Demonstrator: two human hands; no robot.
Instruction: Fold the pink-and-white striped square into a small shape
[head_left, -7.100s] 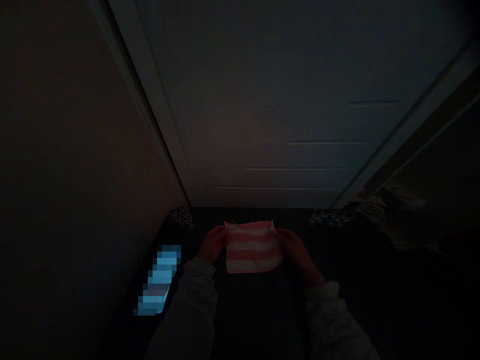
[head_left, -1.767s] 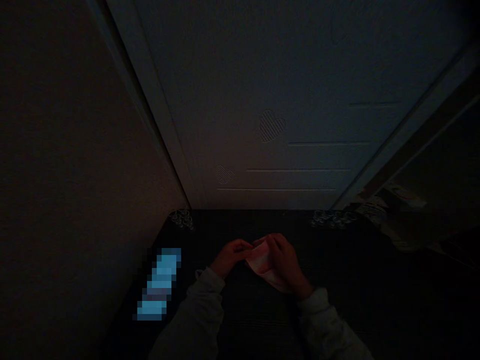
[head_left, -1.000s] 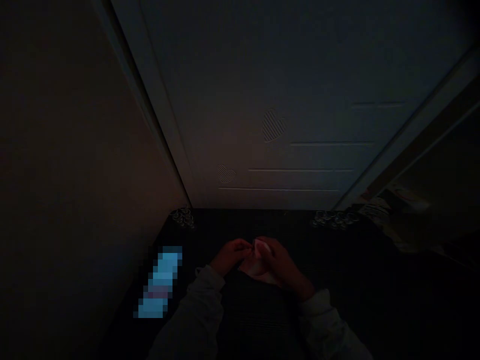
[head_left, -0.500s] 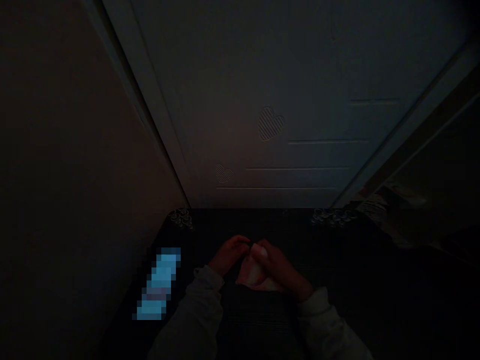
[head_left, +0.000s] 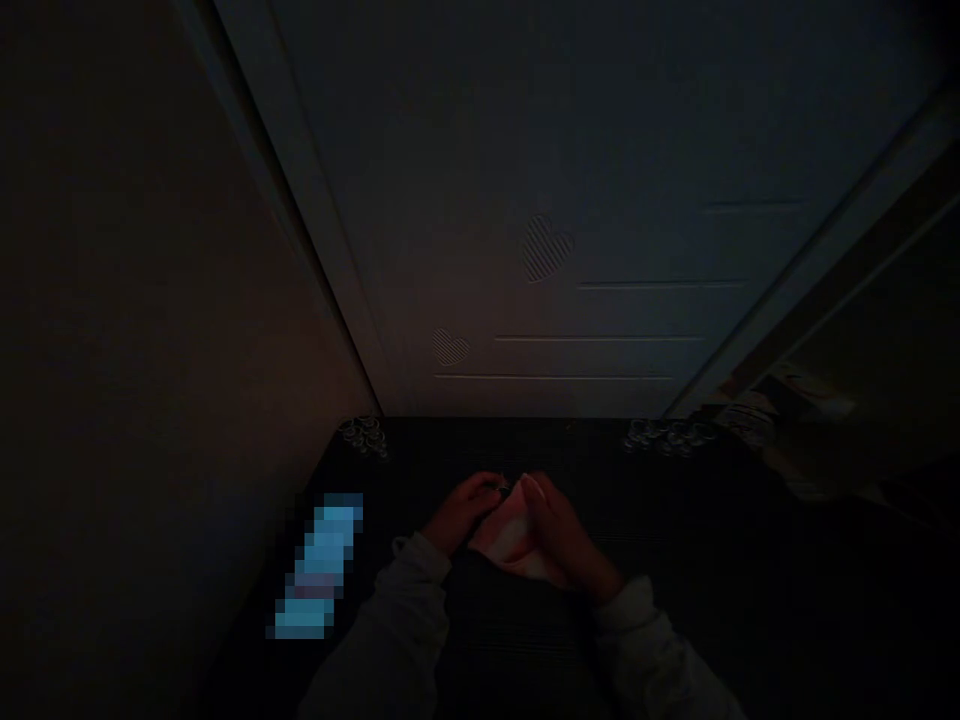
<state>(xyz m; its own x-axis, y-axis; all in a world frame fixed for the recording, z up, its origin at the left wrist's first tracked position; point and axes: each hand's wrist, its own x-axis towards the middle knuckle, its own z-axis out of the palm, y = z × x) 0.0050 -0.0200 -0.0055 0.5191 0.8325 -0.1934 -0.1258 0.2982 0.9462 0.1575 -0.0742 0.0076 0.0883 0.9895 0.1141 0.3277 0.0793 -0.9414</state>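
Note:
The room is very dark. A small pink-and-white striped cloth (head_left: 506, 540), bunched up, sits between my two hands low in the middle of the head view, over a dark surface (head_left: 675, 520). My left hand (head_left: 461, 515) has its fingers curled on the cloth's left upper edge. My right hand (head_left: 562, 535) is closed over the cloth's right side and covers much of it. Both wrists wear pale sleeves.
A glowing blue, pixelated object (head_left: 319, 565) lies at the left on the dark surface. A pale door (head_left: 570, 250) with heart marks stands right behind. Small shiny ornaments (head_left: 667, 435) sit at the surface's far corners. A brownish wall (head_left: 135, 350) closes the left.
The cloth was held spread out flat between both hands seven seconds ago; it is now bunched small. In the last second my hands shifted only slightly on it.

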